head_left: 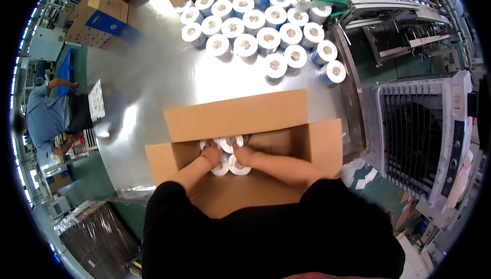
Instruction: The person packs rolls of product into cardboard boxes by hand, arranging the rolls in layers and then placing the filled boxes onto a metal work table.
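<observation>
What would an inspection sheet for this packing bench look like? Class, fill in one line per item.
Surface: shiny metal table, glare at centre.
Job's things: open cardboard box at the near edge, white rolls inside.
Clutter: cluster of upright white rolls at the far end; closed carton at far left.
Hands: left hand and right hand both inside the box, on the rolls.
Cables: nothing seen.
Surroundings: grilled white machine on the right, conveyor frame beyond it, a co-worker on the left.
</observation>
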The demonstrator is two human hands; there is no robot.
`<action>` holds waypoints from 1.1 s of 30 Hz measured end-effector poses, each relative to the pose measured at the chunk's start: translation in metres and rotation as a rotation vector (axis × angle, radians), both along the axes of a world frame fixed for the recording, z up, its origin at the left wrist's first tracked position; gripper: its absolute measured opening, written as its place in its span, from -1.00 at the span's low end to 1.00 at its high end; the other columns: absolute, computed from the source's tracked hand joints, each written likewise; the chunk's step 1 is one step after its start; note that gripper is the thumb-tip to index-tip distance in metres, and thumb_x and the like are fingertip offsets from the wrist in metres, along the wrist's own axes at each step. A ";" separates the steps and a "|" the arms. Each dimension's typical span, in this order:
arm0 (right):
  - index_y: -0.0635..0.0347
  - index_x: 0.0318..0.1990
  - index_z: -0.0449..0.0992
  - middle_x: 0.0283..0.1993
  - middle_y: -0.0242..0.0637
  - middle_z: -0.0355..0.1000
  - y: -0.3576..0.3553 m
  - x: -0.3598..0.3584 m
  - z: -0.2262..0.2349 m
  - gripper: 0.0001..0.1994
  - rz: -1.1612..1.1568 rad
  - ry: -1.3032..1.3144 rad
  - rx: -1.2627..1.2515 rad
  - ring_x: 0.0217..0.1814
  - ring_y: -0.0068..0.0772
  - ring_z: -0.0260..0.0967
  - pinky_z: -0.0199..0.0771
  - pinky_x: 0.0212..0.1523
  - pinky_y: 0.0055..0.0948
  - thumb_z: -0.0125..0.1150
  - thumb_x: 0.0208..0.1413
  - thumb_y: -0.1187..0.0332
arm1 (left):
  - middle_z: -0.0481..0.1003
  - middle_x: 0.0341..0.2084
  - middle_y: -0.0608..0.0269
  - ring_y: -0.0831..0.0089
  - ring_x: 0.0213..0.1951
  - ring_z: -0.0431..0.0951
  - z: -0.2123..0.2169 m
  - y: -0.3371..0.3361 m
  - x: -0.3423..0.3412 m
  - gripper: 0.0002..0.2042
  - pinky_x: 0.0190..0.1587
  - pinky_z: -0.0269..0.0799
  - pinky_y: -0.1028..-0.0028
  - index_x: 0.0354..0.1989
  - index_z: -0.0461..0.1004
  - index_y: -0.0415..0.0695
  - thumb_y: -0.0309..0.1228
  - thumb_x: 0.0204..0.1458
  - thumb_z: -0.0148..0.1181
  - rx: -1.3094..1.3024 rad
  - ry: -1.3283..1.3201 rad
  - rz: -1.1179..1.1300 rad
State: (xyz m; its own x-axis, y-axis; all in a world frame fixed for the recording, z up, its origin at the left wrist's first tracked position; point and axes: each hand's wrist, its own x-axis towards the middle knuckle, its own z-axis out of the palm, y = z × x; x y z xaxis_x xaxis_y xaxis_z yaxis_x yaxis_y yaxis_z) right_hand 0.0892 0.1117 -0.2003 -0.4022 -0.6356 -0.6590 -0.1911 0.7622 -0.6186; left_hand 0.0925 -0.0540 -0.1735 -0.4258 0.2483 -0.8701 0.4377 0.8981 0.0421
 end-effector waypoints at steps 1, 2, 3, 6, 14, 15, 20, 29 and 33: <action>0.49 0.13 0.07 -0.19 0.14 0.42 -0.003 0.000 0.007 -0.42 0.045 -0.088 0.049 -0.12 0.03 0.42 0.44 -0.16 -0.18 0.12 -0.03 0.39 | 0.33 0.05 -0.04 0.05 0.01 0.38 0.013 -0.001 -0.010 -0.65 0.00 0.34 0.18 -0.15 0.52 -0.13 -0.17 -0.03 0.12 0.033 -0.127 0.042; 0.42 0.13 0.14 -0.16 0.10 0.43 -0.002 0.007 0.010 -0.43 0.129 -0.009 0.021 -0.08 -0.03 0.41 0.41 -0.09 -0.22 0.15 -0.01 0.31 | 0.32 0.09 0.01 0.12 0.06 0.37 0.052 0.014 -0.036 -0.48 0.05 0.31 0.23 0.16 0.28 -0.04 -0.06 0.04 0.03 0.021 -0.253 -0.044; 0.37 0.07 0.28 -0.11 0.04 0.42 0.009 -0.015 0.046 -0.47 0.399 -0.138 -0.066 -0.08 -0.08 0.41 0.40 -0.07 -0.22 0.19 -0.02 0.23 | 0.40 0.00 0.00 0.10 0.00 0.42 0.098 0.030 -0.069 -0.48 0.05 0.31 0.27 0.14 0.32 -0.03 -0.03 0.04 0.01 0.062 -0.436 -0.023; 0.40 -0.16 0.45 -0.22 -0.13 0.50 0.069 -0.086 0.156 -0.69 0.011 -0.390 -0.658 -0.17 -0.34 0.45 0.44 -0.16 -0.37 0.16 0.07 0.29 | 0.53 -0.29 0.24 0.48 -0.27 0.52 0.180 0.029 -0.134 -0.79 -0.19 0.41 0.49 -0.28 0.54 -0.19 -0.31 0.04 0.15 0.684 -0.615 0.756; 0.64 0.07 0.04 -0.47 0.04 0.47 0.178 -0.262 0.040 -0.23 -1.014 0.084 0.144 -0.67 -0.23 0.45 0.47 -0.65 -0.40 0.23 -0.06 0.12 | 0.16 0.13 -0.21 -0.04 0.18 0.14 0.000 0.052 -0.320 -0.24 0.12 0.22 0.23 0.19 0.25 0.01 0.07 -0.23 0.25 0.293 0.642 0.724; 0.71 0.12 -0.11 -0.45 0.09 0.46 0.173 -0.265 0.032 -0.13 -1.014 0.034 0.259 -0.70 -0.20 0.44 0.47 -0.69 -0.39 0.24 -0.07 0.11 | 0.10 0.16 -0.22 -0.04 0.21 0.09 -0.015 0.061 -0.333 -0.19 0.16 0.17 0.18 0.21 0.22 0.03 0.18 -0.25 0.19 0.228 0.592 0.725; 0.70 0.14 -0.15 -0.22 0.17 0.44 0.161 -0.265 -0.035 -0.08 -1.146 0.186 0.236 -0.12 0.03 0.43 0.46 -0.11 -0.31 0.32 -0.14 0.18 | 0.20 0.05 -0.28 -0.06 0.18 0.03 -0.049 0.114 -0.348 -0.37 0.17 0.01 0.12 -0.06 0.49 -0.05 0.19 -0.20 0.10 0.097 0.697 0.757; 0.48 -0.08 0.36 -0.19 0.05 0.46 0.207 -0.284 -0.025 -0.30 -0.873 0.307 0.209 -0.16 -0.12 0.47 0.48 -0.17 -0.30 0.42 -0.34 0.11 | 0.57 -0.41 0.10 0.28 -0.30 0.56 0.051 0.038 -0.338 -0.55 -0.24 0.42 0.37 -0.28 0.59 -0.10 -0.03 -0.31 0.27 0.490 0.552 0.801; 0.54 0.13 0.17 -0.34 -0.07 0.50 0.274 -0.263 0.088 -0.24 -1.113 0.136 -0.180 -0.38 -0.43 0.48 0.48 -0.36 -0.48 0.41 -0.22 0.34 | 0.53 -0.28 0.16 0.49 -0.21 0.52 0.190 -0.002 -0.254 -0.71 -0.14 0.44 0.47 -0.11 0.46 -0.27 -0.48 -0.04 0.10 1.167 0.023 1.110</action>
State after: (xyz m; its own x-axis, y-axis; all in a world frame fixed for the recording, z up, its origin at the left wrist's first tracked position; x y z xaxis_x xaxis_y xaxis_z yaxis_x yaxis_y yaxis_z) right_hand -0.1740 0.3854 -0.1119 -0.8641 0.0382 -0.5019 0.4628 0.4525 -0.7623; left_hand -0.1617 -0.0562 0.0161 -0.8482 0.3131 -0.4273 -0.3646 0.2403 0.8996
